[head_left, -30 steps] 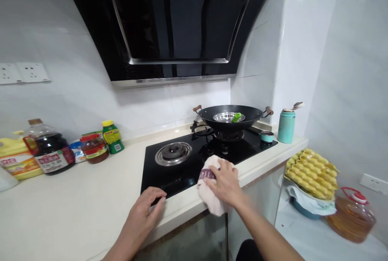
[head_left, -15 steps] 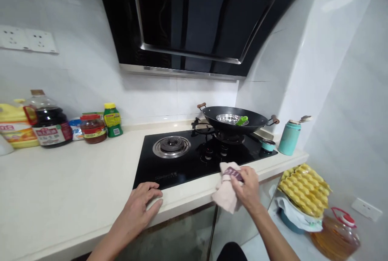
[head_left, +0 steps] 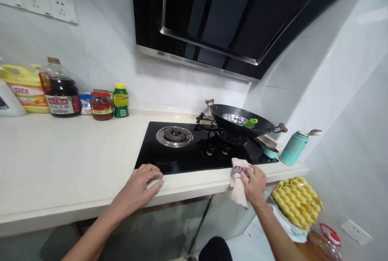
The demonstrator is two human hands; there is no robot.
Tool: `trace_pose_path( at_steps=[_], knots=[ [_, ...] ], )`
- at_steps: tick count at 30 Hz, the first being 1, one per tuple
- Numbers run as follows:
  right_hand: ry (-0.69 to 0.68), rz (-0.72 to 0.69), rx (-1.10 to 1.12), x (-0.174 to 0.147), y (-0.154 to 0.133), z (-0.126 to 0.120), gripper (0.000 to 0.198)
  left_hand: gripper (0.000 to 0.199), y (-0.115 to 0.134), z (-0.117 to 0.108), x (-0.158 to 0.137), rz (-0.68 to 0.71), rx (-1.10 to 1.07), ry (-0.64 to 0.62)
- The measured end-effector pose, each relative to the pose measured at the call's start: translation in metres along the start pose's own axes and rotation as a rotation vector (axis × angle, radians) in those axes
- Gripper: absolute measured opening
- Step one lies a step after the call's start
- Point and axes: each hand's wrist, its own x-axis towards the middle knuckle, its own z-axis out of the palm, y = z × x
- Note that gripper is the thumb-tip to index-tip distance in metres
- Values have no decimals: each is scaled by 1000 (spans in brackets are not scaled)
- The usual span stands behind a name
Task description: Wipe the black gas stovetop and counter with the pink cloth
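My right hand [head_left: 255, 184] grips a pale pink cloth [head_left: 239, 190] with a purple patch. The cloth lies over the counter's front edge, its top touching the front rim of the black gas stove [head_left: 182, 166] and its lower end hanging down. My left hand [head_left: 142, 184] rests on the front edge of the counter at the stove's near left corner, fingers stretched and holding nothing. On the stove's right burner sits a black wok [head_left: 260, 127], with a metal strainer [head_left: 235, 119] with a green handle [head_left: 250, 123] inside. The left burner [head_left: 175, 136] is bare.
A turquoise bottle [head_left: 294, 149] and a small turquoise cup [head_left: 270, 151] stand right of the wok. Sauce bottles [head_left: 62, 95] and a red-lidded jar [head_left: 102, 106] line the back left. The range hood [head_left: 212, 18] overhangs the stove. Yellow egg trays [head_left: 298, 202] are low on the right.
My right hand has slid the cloth to the right along the counter's front edge. My left hand stays at the stove's corner. The camera view has tilted and shifted.
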Motion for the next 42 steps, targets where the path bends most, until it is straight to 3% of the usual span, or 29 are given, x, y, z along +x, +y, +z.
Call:
trace_pose_path(
  at_steps=[5, 8, 12, 14, 16, 20, 22, 24, 27, 31, 37, 42],
  knots=[
    [46, -54, 145, -34, -115, 10, 31, 26, 0, 3, -1, -17, 17, 6],
    [6, -81, 219, -53, -176, 13, 32, 26, 3, 3, -5, -16, 13, 67],
    [-21, -100, 318, -69, -215, 15, 37, 22, 32, 7, -9, 86, 4, 205],
    [-36, -119, 413, -72, -212, 13, 39, 24, 54, 14, -9, 208, 43, 191],
    [-80, -122, 591, -71, -196, 9, 41, 36, 75, 24, -7, 309, 119, 76],
    [-49, 78, 973, -42, -139, -10, 43, 59, 101, 57, 7, 304, 355, -213],
    [112, 103, 887, -15, -107, -17, 38, 59, 108, 75, 18, 245, 493, -269],
    [161, 46, 761, 15, -77, -15, 41, 47, 113, 90, 29, 209, 592, -281],
    [36, 15, 536, 46, -48, 0, 50, 34, 116, 106, 42, 210, 636, -248],
    [-166, -13, 459, 53, -35, 19, 51, 45, 115, 134, 49, 255, 637, -80],
    [-179, 47, 538, 45, -25, 22, 56, 47, 134, 199, 66, 352, 719, 12],
    [-204, -7, 461, 45, -20, 28, 57, 44, 140, 210, 74, 443, 790, 126]
  ],
)
